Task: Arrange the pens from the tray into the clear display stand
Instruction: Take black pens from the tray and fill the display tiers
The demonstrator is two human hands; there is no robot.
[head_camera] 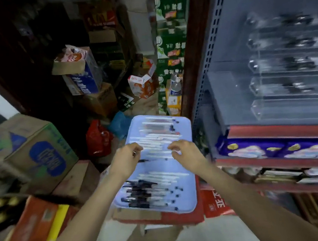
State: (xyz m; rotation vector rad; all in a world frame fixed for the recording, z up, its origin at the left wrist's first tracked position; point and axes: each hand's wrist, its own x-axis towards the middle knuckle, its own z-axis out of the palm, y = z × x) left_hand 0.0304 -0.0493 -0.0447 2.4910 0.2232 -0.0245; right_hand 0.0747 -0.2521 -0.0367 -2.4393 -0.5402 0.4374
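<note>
Two hands: both over the middle of the pale blue rectangular plastic tray (188,175), forearms reaching in from the bottom edge.
Left hand (126,161): at the tray's left edge, fingers curled, grip pinching the dark end of a thin pen (138,153) between thumb and fingertips.
Right hand (187,153): above the white pens of the middle row, fingers bent and slightly spread, holding nothing; touching the pens or just above them, cannot tell, blurred.
Tray: lying flat on a red carton (183,218), just left of the shelving unit.
Far group of pens (160,129): mostly white barrels, some reddish and dark, lying crosswise in the far half of the tray.
Near group of pens (147,193): black-gripped clear barrels with white ones beyond them, lying crosswise near the tray's near edge.
Clear stepped acrylic display stand (286,81): on the grey metal shelf (219,95) at right, several tiers one above another; dark blurred shapes in the upper tiers, too smeared to identify.
Purple printed packets (273,151): in a row on the red-edged shelf below the stand.
Brown cardboard box with blue print (29,152): at left, well apart from the tray.
Red plastic bag (97,138): on the floor beyond the tray's left corner.
</note>
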